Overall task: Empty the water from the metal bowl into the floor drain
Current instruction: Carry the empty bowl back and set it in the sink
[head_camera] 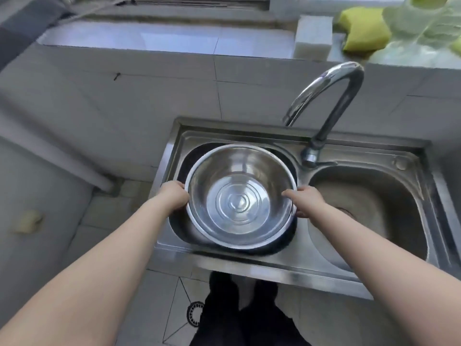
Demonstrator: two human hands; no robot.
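Now, one metal bowl [240, 197] over a two-basin sink [287, 267], left hand [174, 196] and right hand [305, 199] gripping its rim.

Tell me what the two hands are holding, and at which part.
Both hold the metal bowl by its rim: the left hand grips the left edge, the right hand the right edge, over the left basin of the sink.
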